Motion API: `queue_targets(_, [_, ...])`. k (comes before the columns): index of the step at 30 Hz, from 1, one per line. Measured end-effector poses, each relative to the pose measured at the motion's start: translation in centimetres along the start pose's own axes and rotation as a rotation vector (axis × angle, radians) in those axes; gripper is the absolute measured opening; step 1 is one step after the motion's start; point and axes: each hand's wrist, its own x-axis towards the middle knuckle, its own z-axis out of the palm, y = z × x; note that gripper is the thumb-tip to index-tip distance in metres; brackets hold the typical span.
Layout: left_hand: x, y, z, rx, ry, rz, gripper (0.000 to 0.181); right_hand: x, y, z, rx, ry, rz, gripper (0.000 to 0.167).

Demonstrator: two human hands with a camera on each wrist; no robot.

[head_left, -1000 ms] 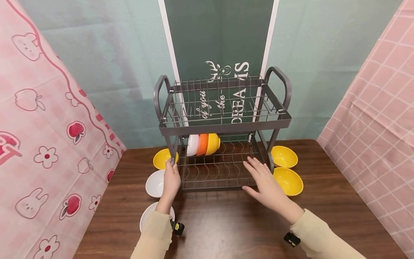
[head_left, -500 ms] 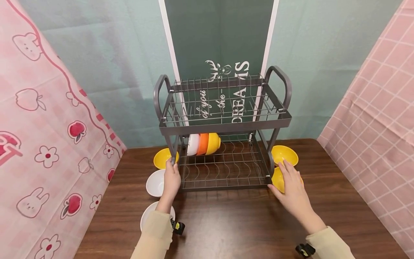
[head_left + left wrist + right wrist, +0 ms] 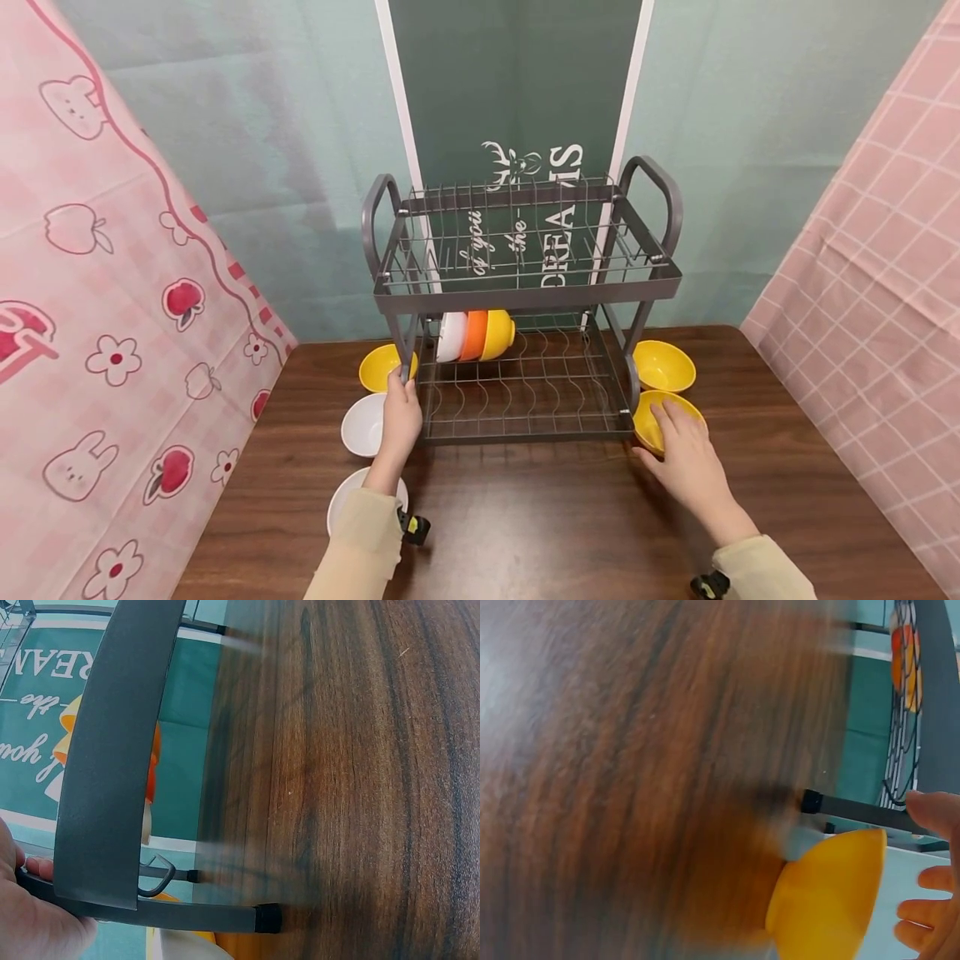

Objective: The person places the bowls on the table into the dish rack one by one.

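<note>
A dark grey two-tier dish rack (image 3: 525,297) stands on the wooden table. My left hand (image 3: 402,417) grips its front left post; in the left wrist view, the fingers curl round the grey frame (image 3: 180,915). My right hand (image 3: 693,467) hovers over the front yellow bowl (image 3: 648,425) to the right of the rack, its fingers loosely bent. From the right wrist view, the fingers (image 3: 915,922) look apart from that bowl's rim. White, orange and yellow bowls (image 3: 474,336) stand nested on edge in the lower tier.
Behind the front right bowl sits another yellow bowl (image 3: 664,367). Left of the rack are a yellow bowl (image 3: 378,367), a white bowl (image 3: 362,425) and a nearer white bowl (image 3: 347,493), partly hidden by the left arm. Curtains enclose the table (image 3: 525,517).
My right hand has moved from in front of the rack's lower tier rightward, then slightly down to the front yellow bowl. The left hand keeps its grip on the post.
</note>
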Motion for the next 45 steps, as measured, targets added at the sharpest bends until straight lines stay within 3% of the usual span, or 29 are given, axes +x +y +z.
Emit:
queue_targets(5, [-0.3,0.0,0.0,-0.014,0.02,0.03,0.035,-0.2,0.2,0.4,-0.044,-0.154,0.063,0.057])
queue_targets(9, [-0.5,0.0,0.1,0.002,0.042,0.067,0.033,-0.3,0.2,0.7,-0.072,-0.193,0.055,0.041])
queue_targets(18, [-0.1,-0.1,0.0,0.01,0.004,0.006,0.036,-0.5,0.4,1.2,-0.089,-0.176,0.039,0.017])
queue_targets(38, [-0.3,0.0,0.1,0.018,0.01,0.023,0.035,-1.4,0.0,0.8,-0.098,-0.147,0.107,0.011])
queue_targets(45, [-0.1,-0.1,0.1,0.007,0.01,0.027,0.036,-1.8,-0.3,0.7,-0.091,-0.048,0.089,0.007])
